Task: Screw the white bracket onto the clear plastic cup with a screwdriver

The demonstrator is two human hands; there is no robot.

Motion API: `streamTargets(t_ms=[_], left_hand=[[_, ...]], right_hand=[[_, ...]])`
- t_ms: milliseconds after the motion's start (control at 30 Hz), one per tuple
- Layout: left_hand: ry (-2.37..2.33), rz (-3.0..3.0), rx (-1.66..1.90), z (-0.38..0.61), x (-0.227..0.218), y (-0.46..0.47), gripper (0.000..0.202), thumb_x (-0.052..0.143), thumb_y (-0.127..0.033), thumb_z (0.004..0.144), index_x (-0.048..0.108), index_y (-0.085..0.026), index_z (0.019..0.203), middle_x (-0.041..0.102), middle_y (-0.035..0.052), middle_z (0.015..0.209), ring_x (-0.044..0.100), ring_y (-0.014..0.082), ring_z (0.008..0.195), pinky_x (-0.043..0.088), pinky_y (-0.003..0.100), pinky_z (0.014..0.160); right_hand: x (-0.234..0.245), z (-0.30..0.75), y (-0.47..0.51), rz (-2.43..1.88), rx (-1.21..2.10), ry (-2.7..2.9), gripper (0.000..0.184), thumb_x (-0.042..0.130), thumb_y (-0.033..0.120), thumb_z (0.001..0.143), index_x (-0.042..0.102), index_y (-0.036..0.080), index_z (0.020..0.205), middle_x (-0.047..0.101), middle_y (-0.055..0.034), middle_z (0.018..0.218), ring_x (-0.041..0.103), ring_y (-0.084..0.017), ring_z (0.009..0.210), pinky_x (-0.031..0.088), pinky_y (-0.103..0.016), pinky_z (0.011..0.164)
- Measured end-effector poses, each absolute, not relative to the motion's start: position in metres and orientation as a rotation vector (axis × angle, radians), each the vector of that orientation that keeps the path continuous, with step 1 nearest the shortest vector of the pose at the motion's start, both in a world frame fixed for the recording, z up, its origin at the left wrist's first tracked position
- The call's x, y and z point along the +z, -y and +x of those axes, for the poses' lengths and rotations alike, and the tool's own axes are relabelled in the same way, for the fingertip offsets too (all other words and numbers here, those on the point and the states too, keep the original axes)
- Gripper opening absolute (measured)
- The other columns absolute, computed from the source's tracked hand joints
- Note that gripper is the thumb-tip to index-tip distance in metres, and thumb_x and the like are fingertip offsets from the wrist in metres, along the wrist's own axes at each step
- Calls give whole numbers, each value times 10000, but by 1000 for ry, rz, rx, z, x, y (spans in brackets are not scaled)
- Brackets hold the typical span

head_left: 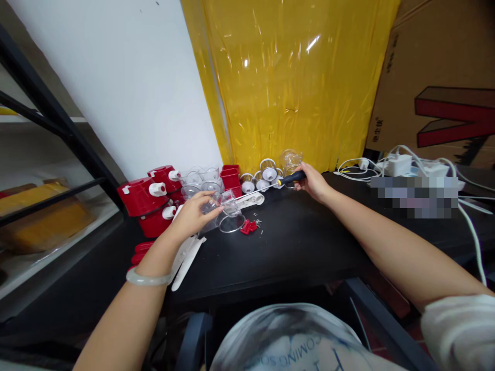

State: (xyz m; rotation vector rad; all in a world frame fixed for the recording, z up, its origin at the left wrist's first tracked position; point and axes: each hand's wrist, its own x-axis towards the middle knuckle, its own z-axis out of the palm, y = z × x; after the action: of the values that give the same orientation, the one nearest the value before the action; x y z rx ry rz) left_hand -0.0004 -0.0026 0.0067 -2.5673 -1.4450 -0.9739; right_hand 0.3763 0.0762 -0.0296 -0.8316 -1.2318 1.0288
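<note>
My left hand (192,215) is closed around a clear plastic cup (229,214) lying on its side on the black table (301,242). My right hand (314,182) grips the black and yellow handle of a screwdriver (270,187), whose shaft points left toward the clear cup. Small red plastic pieces (249,226) and tiny screws lie on the table just right of the cup's rim. A pale bangle sits on my left wrist.
Red housings (144,195) with white knobs and more clear cups (201,180) crowd the table's back left. Metal-ringed parts (263,178) stand by the yellow plastic sheet (290,82). White plastic parts (187,257) lie at the left edge. White chargers and cables (398,166) lie at the right.
</note>
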Motion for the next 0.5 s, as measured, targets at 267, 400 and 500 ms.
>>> streamTargets(t_ms=[267, 400, 500], left_hand=[[1413, -2569, -974, -1, 6, 1, 413, 622, -618, 865, 677, -209, 843, 636, 136, 1338, 620, 330, 1193, 476, 472, 1038], [1417, -2571, -970, -1, 6, 1, 412, 621, -616, 868, 682, -209, 848, 633, 136, 1343, 616, 330, 1199, 471, 473, 1042], [1412, -2569, -974, -1, 6, 1, 427, 613, -632, 869, 680, -211, 848, 636, 132, 1338, 618, 328, 1196, 468, 475, 1048]], right_hand=[[-26, 378, -69, -756, 1116, 1202, 250, 654, 324, 712, 492, 256, 889, 540, 51, 681, 478, -101, 479, 493, -288, 522], [-23, 377, -65, -711, 1144, 1201, 223, 611, 340, 724, 499, 252, 895, 559, 28, 694, 521, -128, 525, 481, -286, 518], [-24, 375, -68, -794, 1078, 1193, 254, 551, 491, 826, 507, 241, 834, 513, 31, 593, 462, -120, 463, 448, -279, 484]])
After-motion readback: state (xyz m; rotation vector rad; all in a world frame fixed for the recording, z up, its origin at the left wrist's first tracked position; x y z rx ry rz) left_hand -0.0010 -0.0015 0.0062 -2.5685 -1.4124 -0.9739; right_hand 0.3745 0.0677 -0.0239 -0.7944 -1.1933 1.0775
